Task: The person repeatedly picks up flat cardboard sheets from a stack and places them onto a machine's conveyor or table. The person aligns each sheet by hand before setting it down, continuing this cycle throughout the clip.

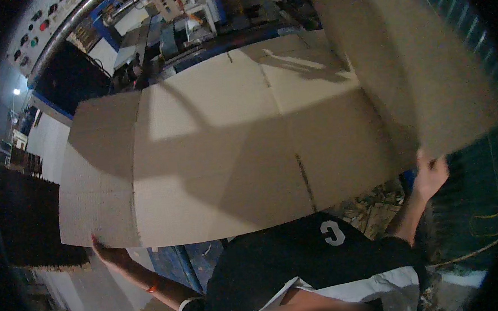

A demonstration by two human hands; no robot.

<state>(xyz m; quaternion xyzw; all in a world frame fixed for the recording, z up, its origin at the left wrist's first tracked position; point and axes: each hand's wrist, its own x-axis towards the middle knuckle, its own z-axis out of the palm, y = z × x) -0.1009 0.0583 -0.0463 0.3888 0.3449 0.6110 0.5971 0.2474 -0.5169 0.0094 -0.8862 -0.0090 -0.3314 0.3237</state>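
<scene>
A large brown cardboard sheet (pixel 215 151), creased into panels and with dark slots cut in its edges, spans most of the view in front of me. My left hand (pixel 109 256) grips its near edge by the left-hand panel; the thumb shows at the rim and the fingers are hidden beneath. At the lower corner of the right-hand panel, my right hand (pixel 432 175) is closed on the cardboard. That right panel (pixel 413 68) is bent up from its crease, while the left panel lies nearly level with the middle. The sheet's far edge reaches the machine (pixel 170 41).
A control panel (pixel 37 34) with coloured buttons stands at the far left behind a curved metal tube (pixel 65 35). A dark stack of cardboard (pixel 27 218) is at the left. Cardboard scraps (pixel 378 210) lie below on the right, near a green corrugated surface (pixel 471 211).
</scene>
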